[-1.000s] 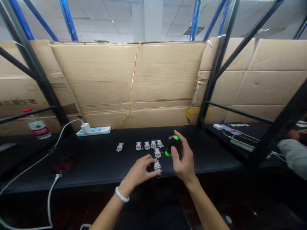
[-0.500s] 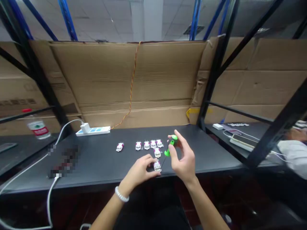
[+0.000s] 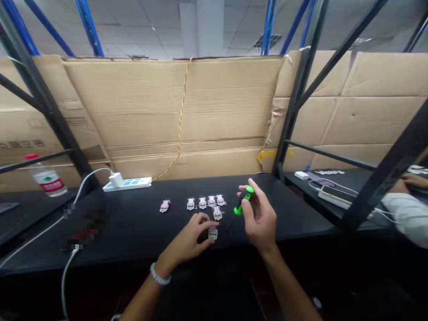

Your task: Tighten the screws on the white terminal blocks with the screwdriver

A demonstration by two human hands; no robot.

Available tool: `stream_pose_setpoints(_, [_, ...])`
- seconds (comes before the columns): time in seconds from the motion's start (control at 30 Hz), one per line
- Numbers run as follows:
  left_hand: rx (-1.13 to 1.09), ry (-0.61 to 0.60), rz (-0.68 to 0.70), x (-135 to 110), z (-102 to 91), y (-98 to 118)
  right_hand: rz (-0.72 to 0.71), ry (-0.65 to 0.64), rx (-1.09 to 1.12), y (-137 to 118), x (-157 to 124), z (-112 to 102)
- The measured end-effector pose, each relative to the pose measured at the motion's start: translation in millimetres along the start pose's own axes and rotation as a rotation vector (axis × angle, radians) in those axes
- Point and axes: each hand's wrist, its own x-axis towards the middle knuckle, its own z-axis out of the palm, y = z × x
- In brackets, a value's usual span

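My left hand (image 3: 190,235), with a beaded bracelet (image 3: 159,274) at the wrist, pinches a small white plastic part (image 3: 213,233) between thumb and fingers near the table's front edge. In my right hand (image 3: 261,218) is a green and black screwdriver (image 3: 243,200), held by its handle. Its thin shaft slants down to the left, and the tip is to the right of the white part, apart from it. Just behind the pinched piece lies a similar white and purple part (image 3: 217,213). Several more stand in a row (image 3: 202,203) behind, and a lone one (image 3: 165,206) sits farther left.
A white power strip (image 3: 129,184) with a plugged-in charger lies at the back left. At left, a cable runs to a blurred dark object (image 3: 83,227). Cardboard (image 3: 227,107) walls the back. Beyond the right rack post, a person's sleeve (image 3: 406,218) shows beside a phone (image 3: 337,195).
The screwdriver has moved to the right, away from the white part, with its shaft slanting more. My left hand has shifted slightly left with the part, which now shows a different face.
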Motion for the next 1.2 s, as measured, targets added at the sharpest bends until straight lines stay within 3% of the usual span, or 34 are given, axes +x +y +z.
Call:
stream_pose_setpoints(0.4, [-0.082,0.039,0.118,7.1,4.8,-1.0,-0.011,0.012,0.004,-0.7,2.8,-4.0])
stream_pose_setpoints(0.87, [0.226,-0.026,0.129,3.4,-14.6,-6.3,-0.009,-0.014,-0.005,-2.0,2.5,-3.7])
stream_pose_setpoints(1.2, [0.38,-0.055,0.108,3.9,-15.1,-6.2,-0.036,-0.02,-0.001,-4.5,4.1,-3.7])
